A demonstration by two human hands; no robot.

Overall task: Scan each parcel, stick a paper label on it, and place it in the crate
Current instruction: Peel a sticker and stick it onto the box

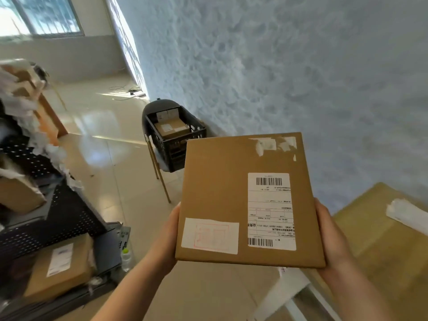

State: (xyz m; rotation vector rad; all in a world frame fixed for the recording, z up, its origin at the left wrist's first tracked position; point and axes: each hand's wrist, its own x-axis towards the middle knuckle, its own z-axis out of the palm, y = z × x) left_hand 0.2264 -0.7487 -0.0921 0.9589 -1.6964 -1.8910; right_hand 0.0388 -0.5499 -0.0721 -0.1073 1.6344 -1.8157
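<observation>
I have the parcel [231,193] up in front of me, a flat brown cardboard box held level between both hands. My left hand [168,237] takes its left edge and my right hand [331,239] takes its right edge; each grip is closed on the parcel, palms against the sides, with the fingers tucked under where I cannot see them. On the top face a small white paper label [209,235] with faint red print sits at the near left corner, and a long shipping label [271,211] with barcodes at both ends runs along the right side. Torn tape remnants [273,144] mark the far right corner.

Low on my right lies a larger cardboard box [379,242] with a scrap of white paper on it. On my left, a dark perforated rack [58,216] carries another labelled box [62,267] and a clutter of white wrapping (too blurred to sort out); a small clear bottle [126,259] stands on the floor beside it.

Further off, past the parcel's far left corner, the black crate [185,141] sits on a dark chair [148,117] against the rough white wall [278,66]. Labelled boxes [172,128] lie inside it. Beyond that, a pale tiled floor [104,117] runs to a bright window [46,15].
</observation>
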